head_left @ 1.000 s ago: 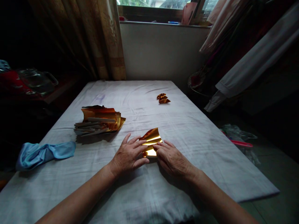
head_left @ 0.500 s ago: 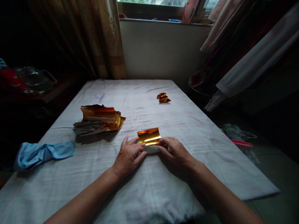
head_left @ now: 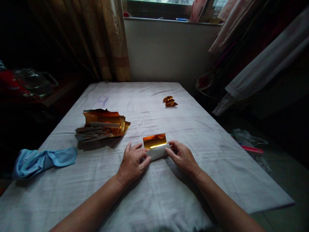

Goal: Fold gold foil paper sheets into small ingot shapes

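Note:
A sheet of gold foil paper (head_left: 154, 140) lies in front of me, its near part curled up and over so that the grey-white back faces me. At its left end, my left hand (head_left: 135, 159) grips the rolled edge between thumb and fingers, with the other fingers spread. My right hand (head_left: 182, 156) pinches the right end, its thumb on the pale back and its fingers behind. Farther off to the left sits a loose stack of gold foil papers (head_left: 103, 124). Several small folded gold foil pieces (head_left: 170, 101) rest near the far right.
A white cloth (head_left: 135, 199) covers the table. On its left side lies a crumpled blue cloth (head_left: 45, 161). Beyond the left edge a glass jug (head_left: 35, 80) stands on a dark surface. Clothes (head_left: 263, 61) hang at the right; a curtain (head_left: 106, 42) hangs behind.
The near edge of the foil paper has been brought up and over, showing more pale back and less gold. My right thumb has risen with it; my left hand has hardly moved.

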`<action>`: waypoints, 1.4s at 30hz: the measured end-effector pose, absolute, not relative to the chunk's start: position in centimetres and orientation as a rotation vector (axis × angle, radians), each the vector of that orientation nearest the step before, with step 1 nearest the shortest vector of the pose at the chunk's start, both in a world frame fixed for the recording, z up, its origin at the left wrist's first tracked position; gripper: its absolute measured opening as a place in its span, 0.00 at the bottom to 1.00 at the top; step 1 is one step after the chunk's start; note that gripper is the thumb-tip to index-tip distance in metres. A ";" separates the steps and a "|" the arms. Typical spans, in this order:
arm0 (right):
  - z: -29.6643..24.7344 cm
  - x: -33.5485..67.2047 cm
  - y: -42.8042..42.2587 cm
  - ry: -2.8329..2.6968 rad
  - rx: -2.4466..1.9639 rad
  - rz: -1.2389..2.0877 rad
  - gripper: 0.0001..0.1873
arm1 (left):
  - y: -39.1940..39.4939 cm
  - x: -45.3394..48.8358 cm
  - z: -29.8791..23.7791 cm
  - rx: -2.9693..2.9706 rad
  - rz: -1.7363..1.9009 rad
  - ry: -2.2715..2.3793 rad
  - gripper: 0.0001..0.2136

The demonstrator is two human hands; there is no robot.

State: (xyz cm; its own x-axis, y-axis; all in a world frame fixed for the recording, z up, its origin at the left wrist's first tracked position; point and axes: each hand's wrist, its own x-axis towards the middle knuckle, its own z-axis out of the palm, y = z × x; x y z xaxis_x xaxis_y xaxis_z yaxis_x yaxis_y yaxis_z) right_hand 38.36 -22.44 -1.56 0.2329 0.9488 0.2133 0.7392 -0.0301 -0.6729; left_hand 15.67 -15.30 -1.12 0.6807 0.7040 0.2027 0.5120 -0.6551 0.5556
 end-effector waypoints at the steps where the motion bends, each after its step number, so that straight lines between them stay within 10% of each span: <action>1: -1.7 38.1 -22.4 -1.543 -1.839 0.358 0.10 | -15.3 15.7 -1.2 2.436 0.564 0.949 0.07; 42: -3.2 36.7 -22.3 -1.521 -1.920 -0.049 0.06 | -17.8 16.1 -2.5 2.854 0.533 0.552 0.24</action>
